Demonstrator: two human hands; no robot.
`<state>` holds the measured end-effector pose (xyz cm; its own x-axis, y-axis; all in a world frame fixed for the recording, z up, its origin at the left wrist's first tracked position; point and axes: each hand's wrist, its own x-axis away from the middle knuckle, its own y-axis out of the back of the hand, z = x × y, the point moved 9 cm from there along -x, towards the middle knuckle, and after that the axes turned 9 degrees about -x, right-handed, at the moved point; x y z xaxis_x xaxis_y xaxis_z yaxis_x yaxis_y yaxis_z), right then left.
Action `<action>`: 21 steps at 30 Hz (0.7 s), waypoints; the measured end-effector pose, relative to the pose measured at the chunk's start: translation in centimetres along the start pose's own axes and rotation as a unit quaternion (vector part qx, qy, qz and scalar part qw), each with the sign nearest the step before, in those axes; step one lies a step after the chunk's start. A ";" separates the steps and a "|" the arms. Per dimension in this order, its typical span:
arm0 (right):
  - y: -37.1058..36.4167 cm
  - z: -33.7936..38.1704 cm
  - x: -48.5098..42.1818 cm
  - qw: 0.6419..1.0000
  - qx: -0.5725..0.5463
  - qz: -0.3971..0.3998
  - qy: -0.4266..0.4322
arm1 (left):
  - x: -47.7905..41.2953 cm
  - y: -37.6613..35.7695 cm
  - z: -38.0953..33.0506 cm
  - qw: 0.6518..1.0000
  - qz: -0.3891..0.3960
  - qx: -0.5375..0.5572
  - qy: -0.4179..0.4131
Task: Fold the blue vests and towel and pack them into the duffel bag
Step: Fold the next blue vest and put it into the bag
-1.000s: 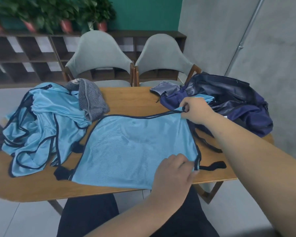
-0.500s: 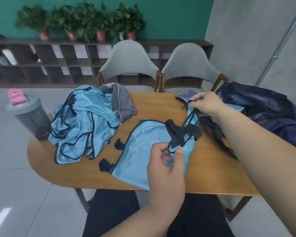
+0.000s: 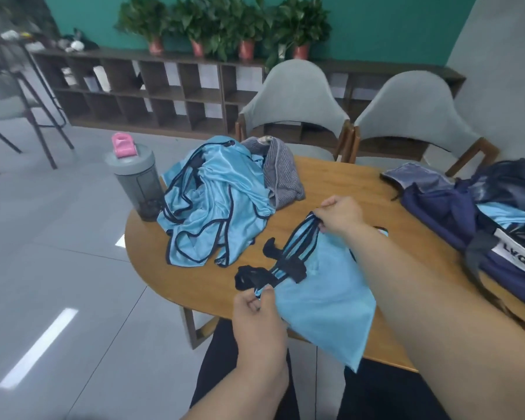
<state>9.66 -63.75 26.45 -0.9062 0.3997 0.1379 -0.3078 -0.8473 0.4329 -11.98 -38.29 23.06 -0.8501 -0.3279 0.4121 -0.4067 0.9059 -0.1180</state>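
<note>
Two grips on one blue vest (image 3: 325,292): left hand (image 3: 259,316) pinches the near black-strapped edge, right hand (image 3: 341,215) clutches the far bunch. Beyond the fingers (image 3: 331,205) sit the vest pile (image 3: 212,213), towel (image 3: 282,177), bottle (image 3: 140,183); duffel bag (image 3: 437,207) lies rightward on the table (image 3: 340,180).

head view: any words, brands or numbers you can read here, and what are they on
"LVQU": on the white label of the duffel bag; the frame edge cuts off the rest.
No other text shows on the vest or the bottle.
</note>
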 end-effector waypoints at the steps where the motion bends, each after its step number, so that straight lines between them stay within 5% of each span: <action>1: -0.5 -0.3 0.2 1.000 0.012 -0.001 0.018 | -0.7 0.5 0.5 1.000 -0.012 0.007 0.022; 9: 2.2 -2.3 3.7 0.987 -0.004 -0.055 0.154 | -4.5 -0.5 0.1 0.998 0.002 -0.043 0.044; 21: 9.6 -6.8 6.5 0.975 0.097 -0.139 0.145 | -10.5 -8.5 -4.6 0.956 0.130 -0.237 -0.113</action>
<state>-1.11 -71.65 25.46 -0.8475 0.4657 -0.2546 -0.5190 -0.6269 0.5810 1.93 -41.36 23.89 -0.9743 -0.0760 0.2118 -0.0200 0.9667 0.2552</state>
